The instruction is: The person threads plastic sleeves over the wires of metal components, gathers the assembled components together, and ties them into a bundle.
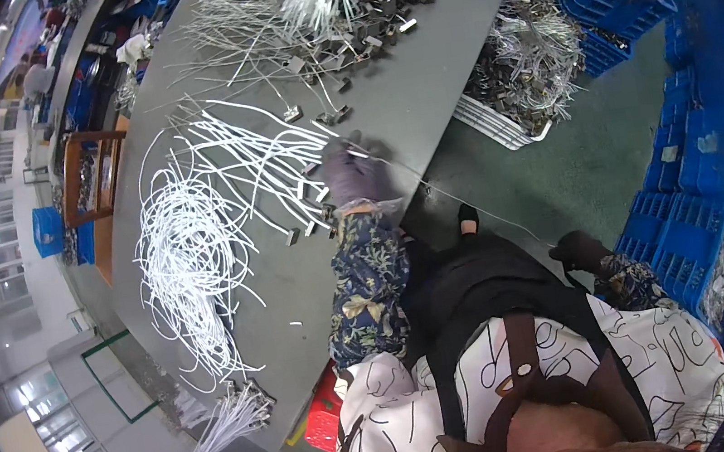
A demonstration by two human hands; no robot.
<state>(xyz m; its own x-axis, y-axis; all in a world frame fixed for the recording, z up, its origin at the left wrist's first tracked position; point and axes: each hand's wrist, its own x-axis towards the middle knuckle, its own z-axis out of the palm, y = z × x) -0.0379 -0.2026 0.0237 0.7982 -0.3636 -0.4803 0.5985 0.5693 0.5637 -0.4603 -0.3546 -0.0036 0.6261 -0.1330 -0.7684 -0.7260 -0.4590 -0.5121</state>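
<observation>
Holding wire (470, 202): left hand (353, 175), right hand (579, 250)

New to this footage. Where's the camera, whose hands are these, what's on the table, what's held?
No robot here: one person works with gloved hands. The single fisheye view comes from a camera on their head, looking down, so straight edges bend near the rim. The left hand is over the grey table, beside loose white cables. A thin wire runs from it to the right hand, out past the table edge, which seems to pinch its end; the left hand's grip is unclear. Also on the table: a tangled white heap and a pile of small connectors.
</observation>
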